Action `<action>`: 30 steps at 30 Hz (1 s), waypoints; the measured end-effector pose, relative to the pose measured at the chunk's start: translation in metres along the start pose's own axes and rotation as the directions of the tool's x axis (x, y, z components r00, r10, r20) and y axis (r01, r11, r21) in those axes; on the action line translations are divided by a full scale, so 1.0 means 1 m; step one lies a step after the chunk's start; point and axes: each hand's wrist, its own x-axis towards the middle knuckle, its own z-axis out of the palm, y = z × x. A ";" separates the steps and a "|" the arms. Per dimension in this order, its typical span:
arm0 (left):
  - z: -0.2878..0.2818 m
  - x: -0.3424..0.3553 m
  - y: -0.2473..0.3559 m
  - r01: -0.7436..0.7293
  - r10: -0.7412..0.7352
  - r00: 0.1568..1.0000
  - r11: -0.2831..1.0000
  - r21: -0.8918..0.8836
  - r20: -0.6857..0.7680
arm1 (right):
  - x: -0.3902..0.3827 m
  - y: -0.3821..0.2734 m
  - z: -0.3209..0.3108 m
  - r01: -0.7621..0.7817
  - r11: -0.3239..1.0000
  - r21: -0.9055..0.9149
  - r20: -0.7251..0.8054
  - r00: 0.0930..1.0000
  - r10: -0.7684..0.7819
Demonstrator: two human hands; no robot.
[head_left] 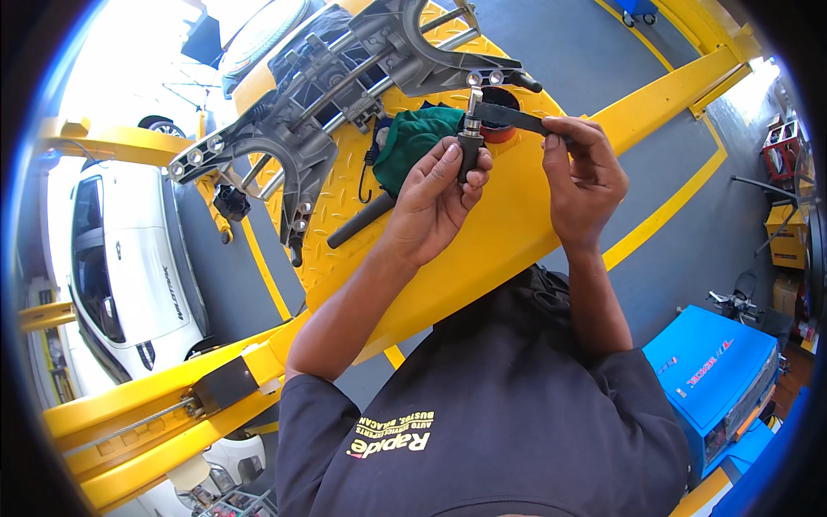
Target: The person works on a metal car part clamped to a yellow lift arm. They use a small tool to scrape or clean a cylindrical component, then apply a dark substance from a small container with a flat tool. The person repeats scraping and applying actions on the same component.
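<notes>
In my left hand point(431, 202), closed in front of me, is a short upright metal shaft with a black grip point(469, 157). Its bright metal end rises above my fingertips. My right hand point(586, 177) pinches one end of a thin dark strip point(510, 116), whose other end meets or passes across the metal shaft; whether it wraps round cannot be told. Just beyond my hands lies a grey metal wheel clamp point(308, 159) with rods and curved arms. A green cloth point(412, 151) is bunched beside my left hand, partly covered by it.
Under the clamp is a yellow tread-plate platform point(320, 263). A dark tube point(360, 221) and a red-rimmed round item point(500, 134) rest on it. Yellow beams run across both sides. A white car point(142, 258) stands left, a blue cabinet point(711, 366) at lower right.
</notes>
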 end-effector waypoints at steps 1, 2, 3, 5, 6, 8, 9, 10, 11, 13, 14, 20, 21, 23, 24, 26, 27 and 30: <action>0.001 0.000 -0.001 -0.022 0.022 1.000 1.000 0.018 -0.014 | 0.000 -0.002 -0.001 -0.001 1.000 0.000 0.002 1.000 0.001; 0.002 0.000 -0.001 -0.043 0.045 0.999 0.998 0.037 -0.028 | -0.001 -0.004 -0.001 -0.002 1.000 -0.001 0.004 1.000 0.002; 0.002 0.000 -0.002 -0.065 0.067 0.997 0.996 0.056 -0.041 | -0.002 -0.004 -0.002 0.037 0.999 -0.026 0.041 0.999 -0.036; -0.001 0.000 -0.004 -0.124 0.132 0.991 0.978 0.165 -0.037 | -0.003 -0.005 -0.004 0.119 0.991 -0.070 0.115 0.987 -0.110; -0.002 0.000 -0.004 -0.154 0.165 0.986 0.964 0.219 -0.033 | -0.001 -0.006 -0.004 0.133 0.986 -0.098 0.083 0.989 -0.125; 0.006 -0.002 -0.005 -0.208 0.239 0.968 0.935 0.287 -0.076 | 0.004 -0.012 -0.003 0.160 0.975 -0.154 0.023 0.987 -0.158; 0.008 -0.002 -0.005 -0.233 0.276 0.956 0.918 0.322 -0.095 | 0.006 -0.015 -0.003 0.198 0.960 -0.196 0.040 0.980 -0.194; 0.008 -0.002 -0.005 -0.260 0.314 0.944 0.896 0.360 -0.100 | 0.007 -0.018 -0.004 0.238 0.941 -0.239 0.060 0.971 -0.230; 0.008 -0.002 -0.006 -0.284 0.350 0.931 0.872 0.398 -0.103 | 0.008 -0.022 -0.005 0.277 0.919 -0.280 0.082 0.961 -0.264; 0.008 -0.002 -0.006 -0.326 0.419 0.903 0.813 0.482 -0.096 | 0.006 -0.029 -0.005 0.303 0.896 -0.325 0.095 0.953 -0.288; 0.010 -0.003 -0.006 -0.343 0.450 0.889 0.778 0.527 -0.085 | 0.006 -0.031 -0.005 0.317 0.882 -0.347 0.103 0.948 -0.300; 0.015 -0.006 -0.010 -0.395 0.554 0.832 0.640 0.659 -0.040 | 0.010 -0.033 0.001 0.341 0.891 -0.300 0.145 0.940 -0.310; 0.017 -0.006 -0.011 -0.396 0.568 0.822 0.622 0.675 -0.041 | 0.010 -0.034 0.001 0.347 0.884 -0.312 0.148 0.937 -0.316; 0.018 -0.006 -0.013 -0.419 0.620 0.784 0.559 0.716 -0.026 | 0.009 -0.036 0.000 0.363 0.869 -0.336 0.162 0.931 -0.326; 0.018 -0.006 -0.013 -0.428 0.645 0.764 0.526 0.735 -0.017 | 0.008 -0.037 -0.001 0.355 0.871 -0.339 0.157 0.934 -0.320; 0.018 -0.006 -0.015 -0.443 0.681 0.732 0.457 0.771 0.017 | 0.006 -0.038 -0.003 0.337 0.876 -0.345 0.145 0.941 -0.305; 0.018 -0.006 -0.015 -0.449 0.697 0.716 0.422 0.788 0.035 | 0.006 -0.039 -0.001 0.334 0.879 -0.342 0.149 0.942 -0.300; 0.020 -0.008 -0.018 -0.474 0.730 0.680 0.370 0.799 0.065 | 0.006 -0.043 0.003 0.321 0.889 -0.326 0.163 0.946 -0.282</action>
